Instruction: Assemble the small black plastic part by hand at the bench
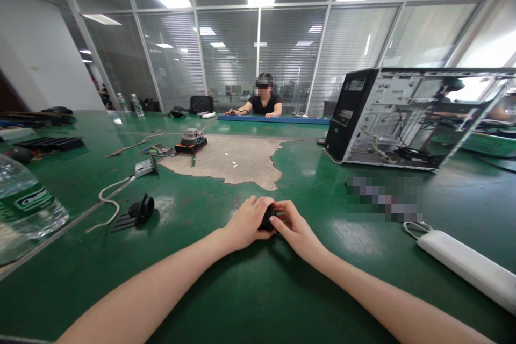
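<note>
Both my hands meet just above the green tabletop (226,301), around one small black part (267,219). My left hand (248,219) wraps it from the left, with the fingers closed over its far side. From the right, my right hand (293,226) grips the same part with thumb and fingertips. Most of the part is hidden by my fingers, so I cannot tell its exact kind. Left of my hands lies a black plastic piece (139,210) with a round end and several long prongs.
An open computer case (358,118) stands at the right, near a white power strip (470,266). A water bottle (28,199) is at the left edge. A heatsink fan unit (191,141) and a metal bracket with cable (145,167) lie ahead. Across the table sits a person (264,102).
</note>
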`<action>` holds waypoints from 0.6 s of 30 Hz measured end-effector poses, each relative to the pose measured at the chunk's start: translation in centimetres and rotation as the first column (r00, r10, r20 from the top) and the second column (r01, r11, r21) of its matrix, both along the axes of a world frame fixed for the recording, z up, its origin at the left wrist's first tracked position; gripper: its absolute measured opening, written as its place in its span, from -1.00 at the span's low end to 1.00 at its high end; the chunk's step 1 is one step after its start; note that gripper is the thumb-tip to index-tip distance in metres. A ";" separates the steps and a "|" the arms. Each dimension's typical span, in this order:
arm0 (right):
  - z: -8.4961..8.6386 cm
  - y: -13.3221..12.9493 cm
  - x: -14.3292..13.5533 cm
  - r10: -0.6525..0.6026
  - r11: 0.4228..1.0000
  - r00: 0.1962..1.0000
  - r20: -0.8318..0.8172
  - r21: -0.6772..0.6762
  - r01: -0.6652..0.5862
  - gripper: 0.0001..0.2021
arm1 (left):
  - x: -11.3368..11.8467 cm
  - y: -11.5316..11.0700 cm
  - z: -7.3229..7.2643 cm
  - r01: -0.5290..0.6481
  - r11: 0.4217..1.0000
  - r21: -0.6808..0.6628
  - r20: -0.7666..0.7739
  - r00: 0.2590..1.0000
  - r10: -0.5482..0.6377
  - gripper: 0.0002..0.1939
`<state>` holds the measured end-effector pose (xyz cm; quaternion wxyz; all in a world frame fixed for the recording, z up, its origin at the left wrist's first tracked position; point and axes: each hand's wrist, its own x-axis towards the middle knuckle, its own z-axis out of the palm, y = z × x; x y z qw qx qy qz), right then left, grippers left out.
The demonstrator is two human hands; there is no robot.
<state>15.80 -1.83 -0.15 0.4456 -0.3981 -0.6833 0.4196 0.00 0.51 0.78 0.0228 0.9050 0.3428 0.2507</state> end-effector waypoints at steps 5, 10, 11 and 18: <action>0.2 -0.1 0.0 0.018 1.000 1.000 0.018 -0.012 -0.018 -0.80 | 0.0 -0.3 0.2 -0.006 1.000 0.004 0.004 1.000 0.006 -0.43; 0.5 -0.4 0.1 0.044 0.999 0.999 -0.032 -0.027 -0.045 -0.81 | 0.0 -0.3 0.3 -0.021 1.000 -0.007 0.002 1.000 0.021 -0.44; 0.6 -0.5 0.1 0.048 0.998 0.998 -0.045 -0.029 -0.050 -0.80 | 0.0 -0.4 0.3 -0.023 1.000 -0.006 0.001 1.000 0.023 -0.44; 0.4 -0.3 -0.2 0.038 0.998 0.996 -0.086 -0.042 -0.042 -0.86 | -0.1 -0.4 0.2 -0.014 1.000 0.011 0.014 1.000 0.014 -0.47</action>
